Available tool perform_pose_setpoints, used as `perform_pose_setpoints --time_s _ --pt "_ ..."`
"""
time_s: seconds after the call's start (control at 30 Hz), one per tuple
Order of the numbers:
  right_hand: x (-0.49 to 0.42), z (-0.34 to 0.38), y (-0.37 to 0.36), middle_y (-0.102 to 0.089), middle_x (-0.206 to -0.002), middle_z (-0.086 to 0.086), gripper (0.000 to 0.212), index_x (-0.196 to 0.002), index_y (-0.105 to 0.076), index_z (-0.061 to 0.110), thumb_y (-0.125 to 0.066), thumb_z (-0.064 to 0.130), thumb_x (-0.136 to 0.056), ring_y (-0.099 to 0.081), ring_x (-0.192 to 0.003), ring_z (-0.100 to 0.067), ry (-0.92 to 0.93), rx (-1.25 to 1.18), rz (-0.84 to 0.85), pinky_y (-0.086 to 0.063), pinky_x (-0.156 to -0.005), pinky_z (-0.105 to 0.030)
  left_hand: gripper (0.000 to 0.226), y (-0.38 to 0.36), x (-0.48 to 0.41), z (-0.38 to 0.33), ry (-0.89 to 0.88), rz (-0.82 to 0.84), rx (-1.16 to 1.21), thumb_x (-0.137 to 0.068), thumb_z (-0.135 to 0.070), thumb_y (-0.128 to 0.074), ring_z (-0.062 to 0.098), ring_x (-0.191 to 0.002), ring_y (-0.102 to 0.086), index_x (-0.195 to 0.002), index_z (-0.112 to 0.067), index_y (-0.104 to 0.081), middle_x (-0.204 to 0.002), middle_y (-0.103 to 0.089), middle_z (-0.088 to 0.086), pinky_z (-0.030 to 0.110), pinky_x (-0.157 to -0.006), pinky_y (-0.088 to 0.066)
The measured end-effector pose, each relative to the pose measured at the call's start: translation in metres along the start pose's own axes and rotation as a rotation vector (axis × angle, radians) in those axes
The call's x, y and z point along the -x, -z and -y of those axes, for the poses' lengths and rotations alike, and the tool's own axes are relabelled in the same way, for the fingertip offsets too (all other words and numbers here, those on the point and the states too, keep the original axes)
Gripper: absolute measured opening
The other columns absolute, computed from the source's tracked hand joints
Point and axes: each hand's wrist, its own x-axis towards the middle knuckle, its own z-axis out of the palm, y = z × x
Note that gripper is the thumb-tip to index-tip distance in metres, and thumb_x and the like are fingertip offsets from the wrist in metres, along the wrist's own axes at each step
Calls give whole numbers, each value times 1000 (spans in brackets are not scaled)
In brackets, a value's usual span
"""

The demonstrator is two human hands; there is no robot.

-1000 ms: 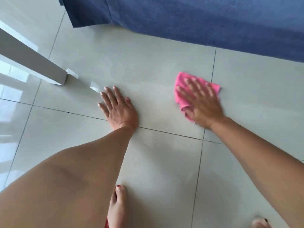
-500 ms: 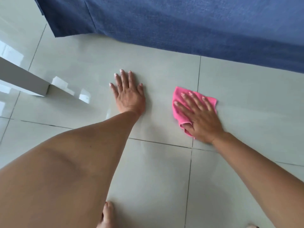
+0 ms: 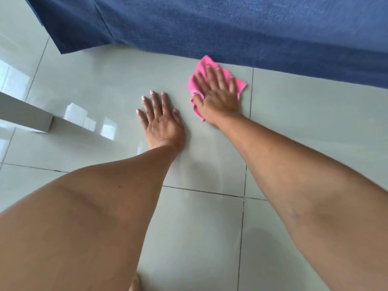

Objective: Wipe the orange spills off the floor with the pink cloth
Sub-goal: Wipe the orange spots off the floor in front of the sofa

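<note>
My right hand (image 3: 218,95) presses flat on the pink cloth (image 3: 196,80), which lies crumpled on the pale glossy floor tiles (image 3: 109,85) right at the lower edge of the blue fabric. Fingers are spread over the cloth and the thumb hooks its near edge. Just to the left, my left hand (image 3: 160,119) lies palm down on the bare tile with fingers apart, holding nothing. I see no orange spill on the visible floor; whatever is under the cloth is hidden.
A blue fabric cover (image 3: 231,28) hangs across the top, its hem touching the floor. A white furniture leg (image 3: 27,117) stands at the left. Dark grout lines (image 3: 244,185) cross the tiles below my arms. A toe shows at the bottom edge.
My right hand has pushed the pink cloth away from me, up to the hem of the blue fabric. My left hand stays flat on the tile, close beside the right hand.
</note>
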Motion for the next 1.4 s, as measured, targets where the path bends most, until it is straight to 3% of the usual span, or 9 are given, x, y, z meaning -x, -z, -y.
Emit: perform_pose_setpoints --time_s 0.17,0.23,0.4,0.57,0.83,1.0,1.07,1.27,1.4 --pt "78 -29 -17 5 -166 3 69 -156 -1 35 -24 56 -95 7 -152 -21 412 130 58 0 -122 -49 59 0 1 0 -3 -8 28 -101 -35 -18 26 -153 7 -158 -20 -12 -166 -1 3 47 -122 7" --pt "111 -74 -21 5 -166 3 71 -156 -2 36 -27 56 -93 6 -152 -21 412 154 65 -3 -122 -49 59 -1 1 1 -1 -9 22 -101 -35 -16 26 -153 7 -158 -21 -11 -166 -1 3 46 -122 8" --pt "124 -177 -10 7 -166 5 63 -155 3 41 -12 53 -95 7 -152 -18 -168 29 1 -3 -122 -48 60 -2 2 0 5 -14 -2 -101 -36 -14 26 -152 8 -158 -20 -9 -166 1 3 47 -122 8" --pt "51 -156 4 7 -166 0 69 -157 -1 31 -13 55 -93 10 -152 -23 -571 -162 -40 4 -120 -52 60 -2 0 -1 15 -2 -23 -100 -36 -12 27 -152 8 -158 -20 -8 -166 2 4 48 -122 7" --pt "61 -37 -9 7 -166 1 73 -156 1 34 -16 66 -92 9 -152 -23 76 41 11 2 -121 -51 60 0 0 -2 8 3 -12 -100 -35 -15 27 -152 7 -158 -19 -10 -166 0 5 49 -122 7" --pt "139 -58 -28 -2 -166 2 71 -156 -9 35 -25 58 -91 0 -153 -24 372 116 35 -3 -122 -50 60 2 2 -1 8 26 -20 -100 -36 -13 27 -152 9 -158 -19 -7 -166 3 4 49 -121 7" --pt "153 -91 -27 3 -166 2 68 -156 -4 36 -18 57 -94 4 -152 -24 297 114 33 -4 -122 -51 61 2 2 -1 7 32 -25 -100 -37 -12 27 -152 9 -158 -20 -7 -166 3 4 49 -121 7" --pt "108 -109 -21 16 -165 2 66 -154 10 37 -2 55 -91 15 -151 -21 -386 -22 -11 2 -121 -50 61 2 2 -1 -5 39 -26 -100 -37 -13 27 -152 8 -158 -19 -7 -166 2 5 49 -121 7" --pt "89 -60 -20 14 -165 0 71 -155 6 35 -10 64 -92 14 -151 -25 -220 -16 -20 4 -121 -51 61 2 0 -1 3 55 -44 -101 -37 -14 28 -152 9 -158 -18 -5 -166 3 6 49 -121 7"
